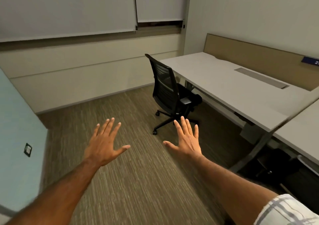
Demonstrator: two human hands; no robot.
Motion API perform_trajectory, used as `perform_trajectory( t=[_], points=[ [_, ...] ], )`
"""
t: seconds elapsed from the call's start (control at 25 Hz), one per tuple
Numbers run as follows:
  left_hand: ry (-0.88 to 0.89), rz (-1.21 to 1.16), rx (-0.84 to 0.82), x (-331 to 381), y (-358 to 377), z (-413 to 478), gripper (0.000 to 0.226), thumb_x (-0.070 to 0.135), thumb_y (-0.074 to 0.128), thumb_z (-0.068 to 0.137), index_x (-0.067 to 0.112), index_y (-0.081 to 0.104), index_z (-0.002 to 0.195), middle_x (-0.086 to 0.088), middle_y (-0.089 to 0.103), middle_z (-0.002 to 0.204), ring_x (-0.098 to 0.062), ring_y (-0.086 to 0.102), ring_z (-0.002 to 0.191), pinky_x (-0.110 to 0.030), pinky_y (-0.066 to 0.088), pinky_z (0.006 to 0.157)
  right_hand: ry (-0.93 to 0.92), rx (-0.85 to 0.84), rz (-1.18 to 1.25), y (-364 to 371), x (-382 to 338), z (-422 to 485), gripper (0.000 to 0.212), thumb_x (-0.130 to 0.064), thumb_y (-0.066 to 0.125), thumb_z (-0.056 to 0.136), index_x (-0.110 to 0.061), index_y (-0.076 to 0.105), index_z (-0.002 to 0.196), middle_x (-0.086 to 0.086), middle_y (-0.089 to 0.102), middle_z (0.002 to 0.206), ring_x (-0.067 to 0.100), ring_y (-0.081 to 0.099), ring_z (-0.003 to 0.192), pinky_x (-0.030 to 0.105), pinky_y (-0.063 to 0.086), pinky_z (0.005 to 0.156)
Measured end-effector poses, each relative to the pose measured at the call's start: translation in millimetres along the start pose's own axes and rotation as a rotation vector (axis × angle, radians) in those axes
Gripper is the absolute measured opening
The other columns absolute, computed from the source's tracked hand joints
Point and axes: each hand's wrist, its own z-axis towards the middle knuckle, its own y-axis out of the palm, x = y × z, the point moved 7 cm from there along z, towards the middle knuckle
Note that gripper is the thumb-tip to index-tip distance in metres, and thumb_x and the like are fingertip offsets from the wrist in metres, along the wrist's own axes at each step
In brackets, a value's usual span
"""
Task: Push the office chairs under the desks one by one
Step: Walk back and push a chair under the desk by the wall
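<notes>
The black mesh-backed office chair [170, 93] stands at the long edge of the white desk [229, 86], its seat partly under the top but its back and wheeled base out on the carpet [134, 181]; you likely have this one left to push in; your left hand [105, 145] and right hand [187, 141] hover short of the chair, fingers spread, holding nothing; a second desk [303, 138] adjoins the first, something dark beneath it, too dim to tell.

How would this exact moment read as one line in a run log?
left hand: open, empty | right hand: open, empty | office chair: seat partly under desk, untouched | both hands out over carpet
</notes>
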Motion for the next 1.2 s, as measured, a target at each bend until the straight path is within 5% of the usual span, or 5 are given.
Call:
perform_trajectory(
  t=[0.24, 0.48, 0.64, 1.0, 1.2],
  points=[
    [0.107, -0.009, 0.013, -76, 49, 129, 0.11, 0.092, 0.013, 0.083, 0.014, 0.032, 0.159, -0.016, 0.023, 0.167, -0.031, 0.021, 0.155, -0.055, 0.017, 0.125, 0.089, 0.045, -0.036, 27, -17, 111, 0.11, -0.097, 0.02, 0.08, -0.031, 0.001, 0.165, 0.002, -0.02, 0.171, 0.02, -0.023, 0.156, 0.052, -0.026, 0.119],
    [0.191, -0.07, -0.032, -173, 108, 265, 0.105, 0.087, 0.027, 0.082, 0.013, 0.039, 0.156, -0.017, 0.029, 0.165, -0.033, 0.027, 0.152, -0.055, 0.021, 0.122, 0.266, -0.039, -0.054, 80, -44, 206, 0.108, -0.09, 0.036, 0.083, -0.031, -0.004, 0.165, 0.002, -0.022, 0.171, 0.02, -0.025, 0.155, 0.056, -0.024, 0.119],
    [0.262, -0.116, -0.071, -218, 125, 338, 0.11, 0.091, 0.012, 0.082, 0.013, 0.037, 0.156, -0.018, 0.03, 0.164, -0.033, 0.026, 0.153, -0.054, 0.019, 0.122, 0.375, -0.063, -0.049, 103, -62, 249, 0.106, -0.086, 0.041, 0.086, -0.031, -0.005, 0.164, 0.001, -0.023, 0.171, 0.019, -0.026, 0.154, 0.054, -0.026, 0.117],
    [0.418, -0.116, 0.01, -215, 137, 516, 0.104, 0.083, 0.019, 0.082, 0.015, 0.028, 0.16, -0.016, 0.021, 0.168, -0.031, 0.016, 0.156, -0.051, 0.011, 0.126, 0.475, 0.026, 0.003, 117, -21, 387, 0.103, -0.079, 0.049, 0.088, -0.03, 0.001, 0.164, 0.003, -0.012, 0.173, 0.019, -0.018, 0.157, 0.054, -0.022, 0.12],
    [0.505, -0.063, 0.035, -208, 125, 643, 0.089, 0.075, 0.041, 0.093, 0.019, 0.026, 0.161, -0.012, 0.016, 0.17, -0.027, 0.012, 0.157, -0.047, 0.009, 0.127, 0.542, 0.098, 0.118, 117, 32, 498, 0.1, -0.076, 0.05, 0.091, -0.029, 0.003, 0.165, 0.003, -0.011, 0.174, 0.02, -0.015, 0.158, 0.05, -0.02, 0.121]
  ],
)
